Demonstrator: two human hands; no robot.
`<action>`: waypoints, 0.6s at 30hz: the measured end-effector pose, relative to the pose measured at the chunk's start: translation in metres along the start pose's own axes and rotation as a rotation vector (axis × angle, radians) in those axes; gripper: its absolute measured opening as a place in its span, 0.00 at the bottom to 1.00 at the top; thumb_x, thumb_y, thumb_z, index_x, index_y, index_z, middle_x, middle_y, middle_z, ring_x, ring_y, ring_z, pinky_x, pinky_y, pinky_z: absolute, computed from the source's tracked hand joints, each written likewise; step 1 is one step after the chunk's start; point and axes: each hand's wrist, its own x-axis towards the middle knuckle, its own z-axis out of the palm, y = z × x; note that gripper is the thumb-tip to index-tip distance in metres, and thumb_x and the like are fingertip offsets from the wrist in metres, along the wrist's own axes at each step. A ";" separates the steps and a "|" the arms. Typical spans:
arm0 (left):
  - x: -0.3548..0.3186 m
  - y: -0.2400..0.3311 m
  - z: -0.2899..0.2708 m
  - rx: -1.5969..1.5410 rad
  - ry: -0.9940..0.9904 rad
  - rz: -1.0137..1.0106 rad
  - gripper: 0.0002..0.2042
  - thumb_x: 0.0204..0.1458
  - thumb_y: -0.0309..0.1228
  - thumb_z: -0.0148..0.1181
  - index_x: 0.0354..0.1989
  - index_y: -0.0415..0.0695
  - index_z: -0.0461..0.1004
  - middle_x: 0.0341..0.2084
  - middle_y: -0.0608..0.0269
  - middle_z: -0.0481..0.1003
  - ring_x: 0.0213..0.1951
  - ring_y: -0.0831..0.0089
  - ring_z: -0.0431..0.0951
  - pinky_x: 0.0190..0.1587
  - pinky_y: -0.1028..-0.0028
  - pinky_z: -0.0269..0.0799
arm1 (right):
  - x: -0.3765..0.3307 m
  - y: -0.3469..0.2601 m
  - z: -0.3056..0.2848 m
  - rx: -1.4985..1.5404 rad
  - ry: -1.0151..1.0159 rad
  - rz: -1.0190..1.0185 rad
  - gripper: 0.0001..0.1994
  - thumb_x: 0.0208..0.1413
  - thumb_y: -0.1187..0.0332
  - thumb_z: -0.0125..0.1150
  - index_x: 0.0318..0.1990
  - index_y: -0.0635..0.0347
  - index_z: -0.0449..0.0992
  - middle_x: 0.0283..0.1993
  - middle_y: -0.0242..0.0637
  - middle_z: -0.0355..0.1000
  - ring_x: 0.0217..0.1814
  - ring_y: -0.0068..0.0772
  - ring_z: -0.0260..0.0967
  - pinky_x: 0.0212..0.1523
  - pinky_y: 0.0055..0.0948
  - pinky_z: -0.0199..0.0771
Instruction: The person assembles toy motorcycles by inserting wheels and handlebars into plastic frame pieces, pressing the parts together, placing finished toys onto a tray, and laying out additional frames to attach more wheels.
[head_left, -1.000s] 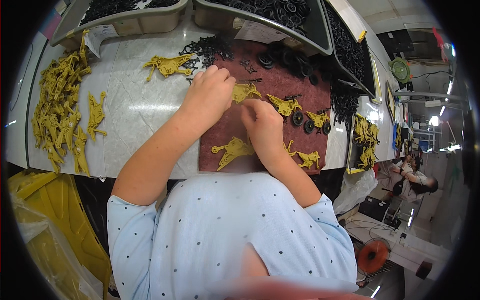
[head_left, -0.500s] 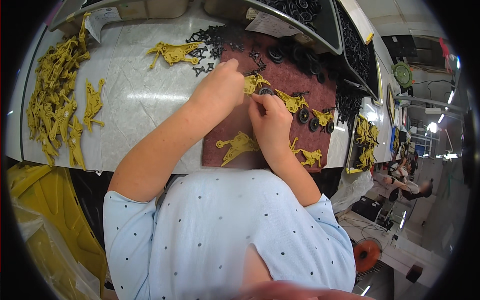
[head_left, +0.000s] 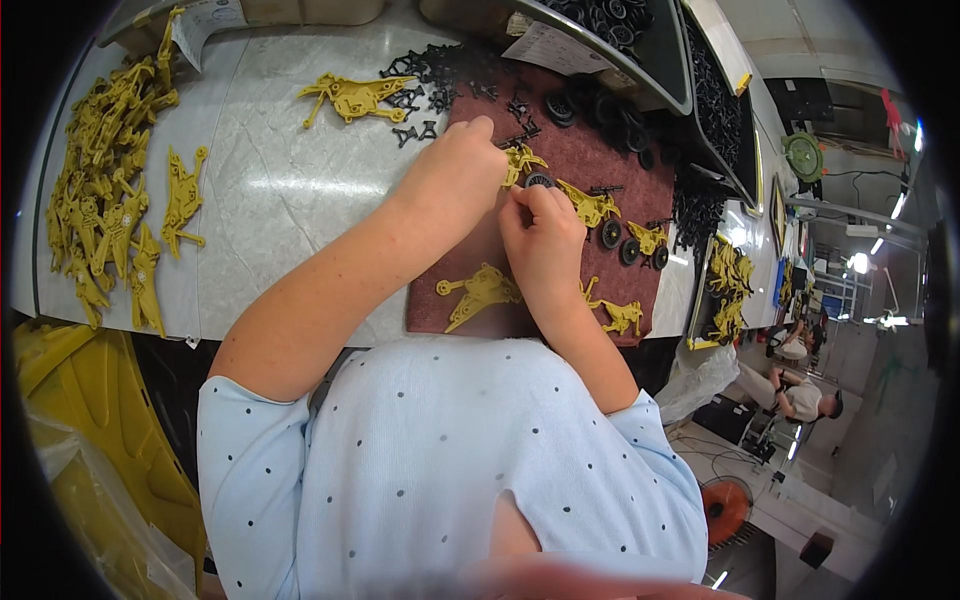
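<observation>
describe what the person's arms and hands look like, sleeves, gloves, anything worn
Both arms are bare from the short sleeves down. The shirt is pale blue with small dark dots. Left hand and right hand wear no gloves; no rings, watch or bands show.

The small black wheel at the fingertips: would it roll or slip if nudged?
The black wheel is round, so on edge it would probably roll. Lying flat on the maroon mat, it likely stays put. Small and moulded, it is probably light and stiff.
</observation>
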 end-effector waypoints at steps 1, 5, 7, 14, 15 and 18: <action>-0.001 0.000 0.000 0.000 0.000 -0.004 0.08 0.35 0.22 0.63 0.26 0.32 0.74 0.31 0.49 0.70 0.38 0.56 0.74 0.44 0.67 0.74 | 0.000 -0.001 0.000 -0.030 -0.009 -0.001 0.03 0.45 0.79 0.62 0.28 0.66 0.74 0.23 0.44 0.68 0.23 0.41 0.68 0.26 0.33 0.68; -0.002 0.000 0.003 0.023 0.017 0.005 0.08 0.35 0.22 0.63 0.25 0.32 0.74 0.31 0.49 0.70 0.38 0.56 0.74 0.44 0.67 0.74 | 0.001 -0.001 0.001 -0.066 -0.097 0.020 0.04 0.45 0.78 0.62 0.30 0.64 0.74 0.26 0.45 0.68 0.27 0.47 0.69 0.29 0.39 0.71; -0.002 0.000 0.004 0.030 0.011 0.007 0.08 0.35 0.22 0.63 0.25 0.32 0.74 0.31 0.49 0.70 0.38 0.57 0.74 0.44 0.67 0.74 | 0.004 0.000 0.001 -0.035 -0.115 0.056 0.04 0.44 0.78 0.63 0.29 0.64 0.74 0.25 0.45 0.69 0.27 0.46 0.69 0.29 0.39 0.71; -0.002 -0.004 0.006 -0.006 0.026 0.051 0.11 0.34 0.20 0.63 0.29 0.32 0.73 0.32 0.50 0.69 0.39 0.56 0.73 0.45 0.66 0.73 | 0.000 -0.009 -0.008 0.238 -0.204 0.487 0.07 0.49 0.75 0.65 0.35 0.68 0.77 0.29 0.44 0.74 0.32 0.37 0.75 0.32 0.30 0.75; -0.004 -0.006 0.005 -0.033 0.060 0.077 0.12 0.34 0.20 0.63 0.31 0.32 0.73 0.32 0.50 0.69 0.39 0.55 0.73 0.45 0.66 0.72 | -0.002 -0.010 -0.011 0.241 -0.196 0.492 0.07 0.49 0.75 0.65 0.35 0.68 0.77 0.29 0.44 0.74 0.32 0.37 0.75 0.32 0.30 0.75; -0.004 -0.009 -0.001 -0.080 0.015 0.086 0.14 0.35 0.19 0.64 0.34 0.32 0.73 0.33 0.51 0.69 0.39 0.54 0.72 0.45 0.65 0.71 | -0.006 -0.006 -0.030 0.343 -0.255 0.486 0.09 0.51 0.73 0.66 0.39 0.66 0.78 0.31 0.42 0.75 0.35 0.33 0.76 0.33 0.28 0.76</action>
